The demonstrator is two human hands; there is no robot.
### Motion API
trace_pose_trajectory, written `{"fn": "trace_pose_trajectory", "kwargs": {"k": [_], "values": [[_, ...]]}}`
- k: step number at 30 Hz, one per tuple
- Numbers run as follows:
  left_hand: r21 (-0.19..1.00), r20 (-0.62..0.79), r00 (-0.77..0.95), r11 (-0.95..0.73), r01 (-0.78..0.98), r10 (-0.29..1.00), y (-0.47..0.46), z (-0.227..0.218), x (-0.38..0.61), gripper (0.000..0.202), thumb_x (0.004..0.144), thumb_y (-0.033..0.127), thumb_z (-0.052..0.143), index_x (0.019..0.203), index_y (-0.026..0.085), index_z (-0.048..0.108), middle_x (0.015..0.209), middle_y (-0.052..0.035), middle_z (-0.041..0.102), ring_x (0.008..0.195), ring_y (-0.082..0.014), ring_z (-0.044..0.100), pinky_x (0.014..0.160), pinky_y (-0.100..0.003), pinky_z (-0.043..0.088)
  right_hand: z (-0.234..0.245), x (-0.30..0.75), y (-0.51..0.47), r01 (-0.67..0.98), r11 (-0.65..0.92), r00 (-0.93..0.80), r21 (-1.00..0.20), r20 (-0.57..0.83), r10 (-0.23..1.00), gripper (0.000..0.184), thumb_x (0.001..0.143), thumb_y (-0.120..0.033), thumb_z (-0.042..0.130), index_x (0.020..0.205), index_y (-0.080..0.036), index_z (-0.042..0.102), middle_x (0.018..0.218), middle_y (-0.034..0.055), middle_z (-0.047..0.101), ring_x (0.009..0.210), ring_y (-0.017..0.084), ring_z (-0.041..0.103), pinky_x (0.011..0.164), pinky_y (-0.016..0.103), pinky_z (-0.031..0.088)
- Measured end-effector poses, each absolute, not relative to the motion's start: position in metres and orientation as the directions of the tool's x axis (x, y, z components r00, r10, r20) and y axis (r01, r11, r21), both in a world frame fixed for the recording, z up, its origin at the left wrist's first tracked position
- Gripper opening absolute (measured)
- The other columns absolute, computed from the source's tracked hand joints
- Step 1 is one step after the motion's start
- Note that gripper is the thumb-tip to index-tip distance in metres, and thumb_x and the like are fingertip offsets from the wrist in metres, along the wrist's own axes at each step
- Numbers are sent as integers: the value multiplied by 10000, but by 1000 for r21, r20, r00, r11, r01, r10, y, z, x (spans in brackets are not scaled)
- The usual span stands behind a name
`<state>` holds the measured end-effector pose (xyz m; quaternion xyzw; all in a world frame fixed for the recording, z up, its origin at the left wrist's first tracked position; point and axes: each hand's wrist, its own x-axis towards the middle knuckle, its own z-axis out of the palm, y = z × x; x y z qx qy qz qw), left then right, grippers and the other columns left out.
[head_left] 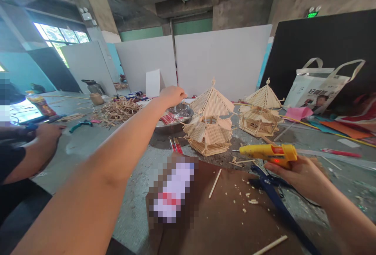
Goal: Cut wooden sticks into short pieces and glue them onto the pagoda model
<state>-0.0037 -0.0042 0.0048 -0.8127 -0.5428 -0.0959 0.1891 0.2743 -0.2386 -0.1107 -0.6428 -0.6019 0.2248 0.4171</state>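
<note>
My right hand [304, 174] grips a yellow glue gun [268, 152], its nozzle pointing left and a red light showing on its side. My left arm stretches forward, and my left hand [172, 96] is closed, fingertips together, above a metal bowl [169, 128] of plastic-wrapped things. What those fingers hold, if anything, is hidden or too small to make out. Just right of that hand stands a pavilion model [210, 133] of thin wooden sticks with a pointed roof. Behind it to the right is a second stick pavilion [260, 120].
A brown board [202, 223] carries a blurred phone-like object [174, 192], loose sticks [215, 183] and chips. A dark blue cutter [273, 194] lies near my right hand. Farther back are a stick pile [119, 111] and a white bag [311, 86]. Another person's hand [48, 135] is at left.
</note>
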Motion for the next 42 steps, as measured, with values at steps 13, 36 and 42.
{"fn": "trace_pose_trajectory", "kwargs": {"k": [13,36,42], "values": [[-56,610,460,-544,837,646,-101,-42,-4,308,800,366,334,749,174,570,726,-27,584,672,-118,503,606,-232,363,-118,283,-241,558,135,172,-819,273,946,332,568,-418,605,776,-161,632,699,19,651,641,178,590,546,231,469],[-240,521,407,-328,914,751,-38,-31,-15,491,716,79,358,1145,297,455,1218,-28,344,1094,-203,325,886,-329,329,-110,281,-249,520,125,174,-845,248,953,328,594,-387,608,828,-158,614,743,44,649,683,220,583,600,258,469],[-263,541,439,-352,898,717,-33,-35,-16,465,719,82,361,1116,289,489,1197,-40,370,1079,-205,341,890,-335,321,-109,282,-249,559,122,177,-820,262,949,341,599,-395,598,836,-151,621,678,40,638,609,196,567,538,234,455]]}}
